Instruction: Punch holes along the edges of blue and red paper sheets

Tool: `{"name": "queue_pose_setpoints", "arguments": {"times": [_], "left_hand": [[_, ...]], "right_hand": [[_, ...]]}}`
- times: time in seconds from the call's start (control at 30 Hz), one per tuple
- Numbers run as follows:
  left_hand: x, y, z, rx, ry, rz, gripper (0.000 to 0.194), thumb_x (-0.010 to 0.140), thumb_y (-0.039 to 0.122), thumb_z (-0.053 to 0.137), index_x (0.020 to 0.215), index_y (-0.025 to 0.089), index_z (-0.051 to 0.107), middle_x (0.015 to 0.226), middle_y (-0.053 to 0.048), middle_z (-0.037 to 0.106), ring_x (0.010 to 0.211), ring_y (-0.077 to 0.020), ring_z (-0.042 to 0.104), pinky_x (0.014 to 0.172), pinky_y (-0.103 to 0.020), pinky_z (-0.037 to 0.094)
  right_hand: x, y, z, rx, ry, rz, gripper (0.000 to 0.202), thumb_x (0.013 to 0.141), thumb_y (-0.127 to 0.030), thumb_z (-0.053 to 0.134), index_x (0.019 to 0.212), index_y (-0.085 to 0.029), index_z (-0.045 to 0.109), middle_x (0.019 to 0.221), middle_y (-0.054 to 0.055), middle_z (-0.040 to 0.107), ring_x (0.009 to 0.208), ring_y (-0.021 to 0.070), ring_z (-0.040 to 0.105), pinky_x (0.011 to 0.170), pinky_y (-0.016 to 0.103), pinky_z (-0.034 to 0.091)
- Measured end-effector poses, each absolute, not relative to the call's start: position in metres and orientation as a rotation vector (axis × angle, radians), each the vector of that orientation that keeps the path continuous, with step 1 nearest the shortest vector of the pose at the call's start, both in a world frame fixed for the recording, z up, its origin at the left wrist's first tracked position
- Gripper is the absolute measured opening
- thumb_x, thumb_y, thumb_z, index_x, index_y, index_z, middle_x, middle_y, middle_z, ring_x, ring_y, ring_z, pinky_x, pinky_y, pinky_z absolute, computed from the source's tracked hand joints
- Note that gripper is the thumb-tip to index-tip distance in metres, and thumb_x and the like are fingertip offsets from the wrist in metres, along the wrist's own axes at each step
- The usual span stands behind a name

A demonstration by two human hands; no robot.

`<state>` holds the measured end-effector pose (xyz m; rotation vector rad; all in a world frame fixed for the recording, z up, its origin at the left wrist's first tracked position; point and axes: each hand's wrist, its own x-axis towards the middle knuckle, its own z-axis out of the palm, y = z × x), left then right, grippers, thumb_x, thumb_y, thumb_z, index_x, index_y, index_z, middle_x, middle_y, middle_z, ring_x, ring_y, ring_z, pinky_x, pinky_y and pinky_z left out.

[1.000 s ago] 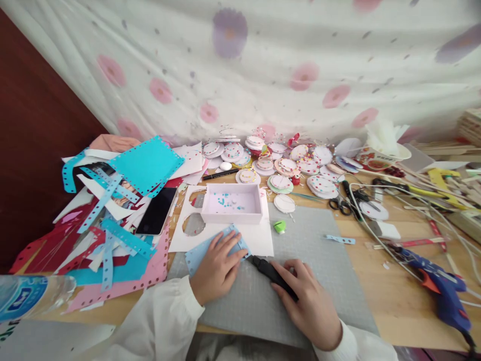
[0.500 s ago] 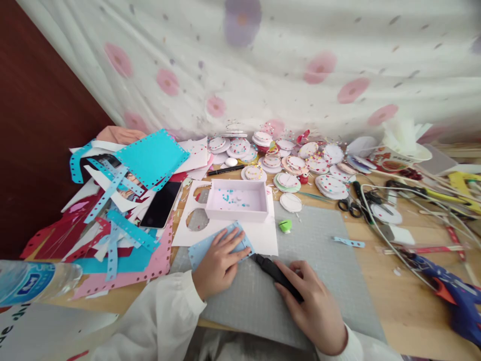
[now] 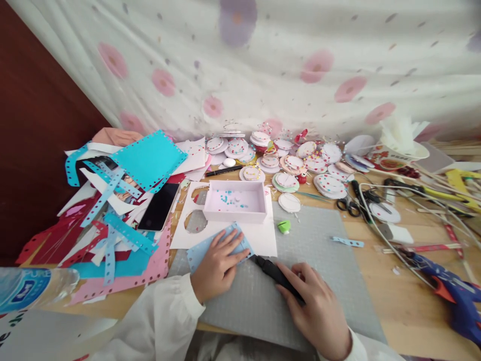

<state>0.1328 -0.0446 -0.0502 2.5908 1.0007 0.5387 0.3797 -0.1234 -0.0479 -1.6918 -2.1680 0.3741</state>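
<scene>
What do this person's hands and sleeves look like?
The left hand and right hand are bare, with no gloves, and no ring or watch shows. The left sleeve is white, long, loose and creased, gathered into a narrow cuff at the wrist. The right sleeve is white too, mostly out of view. No markings show on either.

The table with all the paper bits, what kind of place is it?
It looks like a craft table, maybe in someone's home. There is a gray cutting mat, a blue hot glue gun and a big pile of colorful paper scraps.
</scene>
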Motion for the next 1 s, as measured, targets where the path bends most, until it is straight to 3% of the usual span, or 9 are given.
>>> {"name": "queue_pose_setpoints", "arguments": {"times": [0.73,1.0], "left_hand": [[0.132,-0.044,-0.054,2.548,0.993,0.586,0.046,0.082,0.007,0.045,0.123,0.022,0.059,0.144,-0.009,0.043,0.137,-0.0257,0.032,0.109,-0.056,0.027],[0.130,-0.050,-0.044,2.564,0.896,0.417,0.048,0.084,0.017,0.049,0.132,0.020,0.050,0.149,-0.009,0.034,0.140,-0.0269,0.024,0.112,-0.056,0.021]], "right_hand": [[0.392,-0.105,-0.038,-1.695,-2.278,0.387,0.036,0.087,-0.023,0.051,0.122,-0.025,0.059,0.094,0.007,0.056,0.080,0.0222,0.057,0.068,0.036,0.050],[0.402,-0.112,-0.033,-1.619,-2.308,0.445,0.033,0.088,-0.023,0.049,0.119,-0.024,0.060,0.094,0.007,0.057,0.081,0.0209,0.058,0.068,0.033,0.051]]}}
